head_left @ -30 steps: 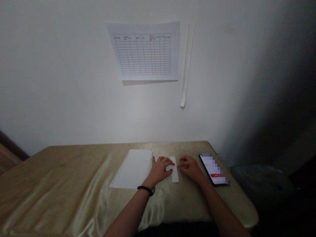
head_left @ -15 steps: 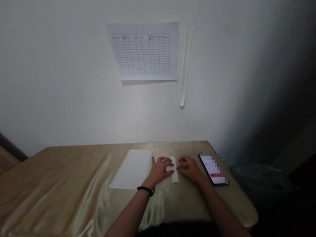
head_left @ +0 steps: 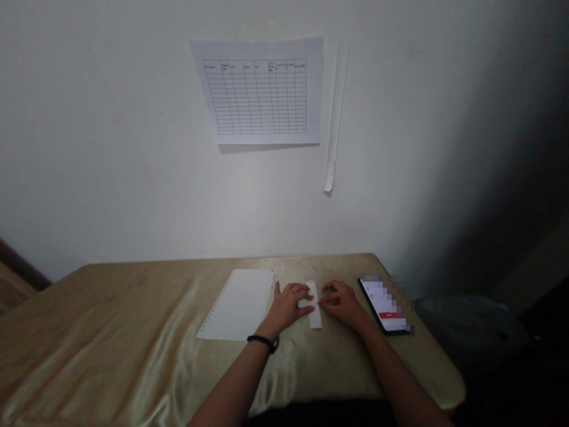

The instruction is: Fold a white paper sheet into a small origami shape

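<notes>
Both forearms are coming in from 6 o'clock over the cloth-covered worktop [head_left: 133, 338], a dark wristband [head_left: 263, 341] sitting on the left wrist. The left hand [head_left: 288, 305] is lying flat and wide, fingers spread, fingertips pressing on the left edge of the paper strip [head_left: 315, 319]. The right hand [head_left: 344, 302] is resting narrow and curled at the strip's right edge; pinching or only pressing, cannot tell. The strip is lying flat between the hands, running 12 to 6, its near end sticking out bare. Judged state: the strip is already looking narrow and flat, and only its middle is being worked. A punched sheet [head_left: 240, 302] is lying untouched at 9 o'clock of the left hand, and a lit phone [head_left: 384, 305] at 3 o'clock of the right. At 12 o'clock, a printed table chart [head_left: 260, 92] is hanging on the wall.
</notes>
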### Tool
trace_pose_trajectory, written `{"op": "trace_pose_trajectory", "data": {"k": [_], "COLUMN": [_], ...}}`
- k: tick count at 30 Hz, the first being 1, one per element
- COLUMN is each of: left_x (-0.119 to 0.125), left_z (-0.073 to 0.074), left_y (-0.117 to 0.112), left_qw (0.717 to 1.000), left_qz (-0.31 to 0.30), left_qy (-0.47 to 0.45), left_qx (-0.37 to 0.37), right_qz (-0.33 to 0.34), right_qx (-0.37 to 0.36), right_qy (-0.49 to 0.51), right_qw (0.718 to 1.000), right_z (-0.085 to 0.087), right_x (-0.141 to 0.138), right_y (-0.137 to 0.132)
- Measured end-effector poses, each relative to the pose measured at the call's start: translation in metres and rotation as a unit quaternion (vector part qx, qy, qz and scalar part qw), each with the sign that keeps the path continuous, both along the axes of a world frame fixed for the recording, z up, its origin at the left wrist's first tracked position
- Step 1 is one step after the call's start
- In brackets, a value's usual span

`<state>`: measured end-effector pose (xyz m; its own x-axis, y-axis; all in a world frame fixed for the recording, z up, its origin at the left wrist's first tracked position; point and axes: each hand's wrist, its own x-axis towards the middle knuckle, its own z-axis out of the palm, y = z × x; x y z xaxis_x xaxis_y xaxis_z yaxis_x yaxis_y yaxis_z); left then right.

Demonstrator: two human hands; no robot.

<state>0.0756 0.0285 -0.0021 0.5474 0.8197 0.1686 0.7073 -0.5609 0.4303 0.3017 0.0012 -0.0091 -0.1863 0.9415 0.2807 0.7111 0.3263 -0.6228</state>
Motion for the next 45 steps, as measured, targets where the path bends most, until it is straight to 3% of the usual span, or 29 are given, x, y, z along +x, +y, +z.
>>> {"op": "trace_pose_trajectory", "data": {"k": [16,34,41,45], "left_x": [0.000,-0.001,0.000,0.000], "left_z": [-0.004,-0.009,-0.004,-0.005], "left_y": [0.001,0.004,0.002,0.002], "left_qw": [1.000,1.000,1.000,1.000], "left_qz": [-0.001,0.001,0.001,0.002], "left_qy": [-0.013,-0.023,-0.020,-0.019], "left_qx": [0.007,0.010,0.007,0.006], "right_qz": [0.007,-0.068,-0.052,-0.028], "right_qx": [-0.014,0.018,0.017,0.016], "right_qy": [-0.019,-0.046,0.044,0.031], "right_qw": [1.000,0.996,0.998,0.999], "right_z": [0.002,-0.005,-0.013,-0.012], "right_x": [0.000,-0.008,-0.001,0.001], "right_y": [-0.001,0.008,0.009,0.008]}}
